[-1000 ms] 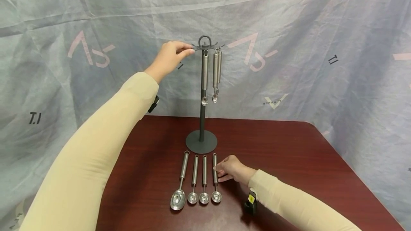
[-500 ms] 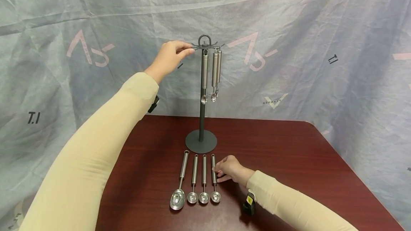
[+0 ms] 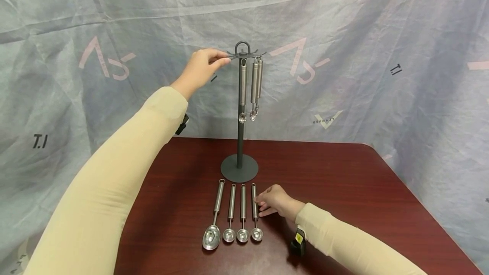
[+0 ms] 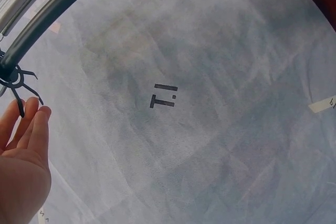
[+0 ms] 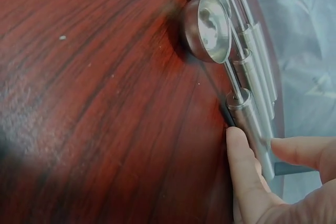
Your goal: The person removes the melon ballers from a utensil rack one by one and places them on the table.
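Observation:
A dark grey stand with a ring of hooks at its top stands upright on the table. My left hand pinches one of its left hooks between thumb and fingers. Several small metal measuring spoons hang from hooks on the right side. In front of the base lies a row: a large oval-bowled spoon and 3 round-bowled measuring spoons. The rightmost measuring spoon has its handle between the thumb and fingers of my right hand, and its bowl rests on the tabletop.
The dark red wooden table carries the stand near its back edge. A grey printed cloth hangs behind. Black wrist cameras sit below the cream sleeves.
The rightmost measuring spoon shifted slightly left along with my right hand, then stayed in place. The hanging spoons swung a little to the left. My left hand kept its hold on the hook.

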A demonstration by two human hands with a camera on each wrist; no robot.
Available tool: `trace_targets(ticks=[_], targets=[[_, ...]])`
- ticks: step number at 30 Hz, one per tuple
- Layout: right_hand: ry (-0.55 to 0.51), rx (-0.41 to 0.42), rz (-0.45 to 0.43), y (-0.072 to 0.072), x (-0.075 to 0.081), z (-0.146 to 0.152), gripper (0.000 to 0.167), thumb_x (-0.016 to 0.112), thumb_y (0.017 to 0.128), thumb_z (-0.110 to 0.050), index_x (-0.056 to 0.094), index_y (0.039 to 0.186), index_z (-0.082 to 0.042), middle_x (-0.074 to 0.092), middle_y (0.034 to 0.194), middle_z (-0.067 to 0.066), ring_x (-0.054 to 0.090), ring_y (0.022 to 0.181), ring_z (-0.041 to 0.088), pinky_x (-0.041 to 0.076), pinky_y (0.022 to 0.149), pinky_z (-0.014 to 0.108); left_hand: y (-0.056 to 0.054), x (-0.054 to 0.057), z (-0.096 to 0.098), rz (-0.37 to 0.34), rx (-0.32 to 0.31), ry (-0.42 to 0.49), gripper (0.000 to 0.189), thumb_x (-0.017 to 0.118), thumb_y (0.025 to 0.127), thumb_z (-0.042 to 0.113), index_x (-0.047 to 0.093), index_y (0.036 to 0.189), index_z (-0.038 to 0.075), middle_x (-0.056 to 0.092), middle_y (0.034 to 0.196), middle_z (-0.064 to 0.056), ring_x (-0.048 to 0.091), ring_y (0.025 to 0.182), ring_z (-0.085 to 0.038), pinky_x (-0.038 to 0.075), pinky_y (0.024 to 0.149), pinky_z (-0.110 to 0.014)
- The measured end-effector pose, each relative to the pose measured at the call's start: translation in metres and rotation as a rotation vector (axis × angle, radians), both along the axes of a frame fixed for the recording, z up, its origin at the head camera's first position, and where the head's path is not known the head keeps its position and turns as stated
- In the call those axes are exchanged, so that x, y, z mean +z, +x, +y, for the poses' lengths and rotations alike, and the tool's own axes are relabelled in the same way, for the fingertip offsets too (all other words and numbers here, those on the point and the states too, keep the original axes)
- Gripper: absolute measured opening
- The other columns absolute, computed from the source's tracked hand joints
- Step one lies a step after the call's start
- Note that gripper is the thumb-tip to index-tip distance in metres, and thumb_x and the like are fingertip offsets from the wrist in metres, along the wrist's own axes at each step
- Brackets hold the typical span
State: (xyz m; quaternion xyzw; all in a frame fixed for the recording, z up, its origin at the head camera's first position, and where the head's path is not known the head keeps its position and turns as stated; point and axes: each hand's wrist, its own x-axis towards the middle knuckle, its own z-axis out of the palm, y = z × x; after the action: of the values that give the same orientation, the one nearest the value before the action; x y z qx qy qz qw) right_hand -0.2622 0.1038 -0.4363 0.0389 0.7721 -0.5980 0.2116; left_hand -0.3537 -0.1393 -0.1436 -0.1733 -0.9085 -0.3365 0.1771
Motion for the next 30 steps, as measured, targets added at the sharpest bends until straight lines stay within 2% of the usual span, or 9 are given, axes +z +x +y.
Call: trace_targets(ticks=[8,14,19,25,30], targets=[[-0.024,0.001,0.009,-0.003,0.004,0.008,0.016,0.062,0.087,0.003,0.064,0.098,0.015,0.057,0.066,0.008,0.059,0.053,0.015,0.061,0.065,0.041,0.0,0.001,-0.004,-0.019,-0.03,0.011,0.047,0.051,0.1,0.041,0.055,0.138,0.013,0.057,0.138,-0.006,0.054,0.125,-0.021,0.043,0.105,-0.039],[-0.104,0.054,0.041,-0.011,0.008,0.015,0.023,0.055,0.092,0.003,0.059,0.109,0.018,0.062,0.078,0.01,0.064,0.059,0.011,0.061,0.072,0.038,-0.003,-0.001,-0.007,-0.011,-0.043,0.02,0.045,0.05,0.101,0.039,0.055,0.136,0.011,0.058,0.135,-0.008,0.054,0.123,-0.022,0.043,0.105,-0.039],[-0.155,0.073,0.054,-0.016,0.013,0.018,0.026,0.054,0.094,0.001,0.056,0.113,0.019,0.062,0.083,0.012,0.065,0.064,0.011,0.06,0.076,0.036,-0.005,-0.004,-0.006,-0.008,-0.037,0.051,0.045,0.051,0.1,0.039,0.056,0.135,0.01,0.061,0.131,-0.008,0.056,0.12,-0.021,0.044,0.103,-0.037],[-0.199,0.044,0.093,-0.026,0.031,0.019,0.031,0.053,0.095,0.0,0.052,0.121,0.019,0.065,0.093,0.014,0.067,0.072,0.015,0.06,0.077,0.035,-0.005,-0.006,-0.005,-0.03,-0.042,0.098,0.046,0.052,0.1,0.039,0.055,0.136,0.011,0.059,0.133,-0.009,0.055,0.122,-0.021,0.043,0.105,-0.038],[-0.259,-0.005,0.107,-0.037,0.059,0.023,0.032,0.049,0.098,0.001,0.051,0.126,0.017,0.064,0.095,0.015,0.069,0.076,0.019,0.059,0.081,0.033,-0.005,-0.005,-0.003,-0.028,-0.046,0.082,0.047,0.052,0.1,0.039,0.054,0.138,0.012,0.058,0.137,-0.007,0.054,0.125,-0.02,0.043,0.106,-0.037]])
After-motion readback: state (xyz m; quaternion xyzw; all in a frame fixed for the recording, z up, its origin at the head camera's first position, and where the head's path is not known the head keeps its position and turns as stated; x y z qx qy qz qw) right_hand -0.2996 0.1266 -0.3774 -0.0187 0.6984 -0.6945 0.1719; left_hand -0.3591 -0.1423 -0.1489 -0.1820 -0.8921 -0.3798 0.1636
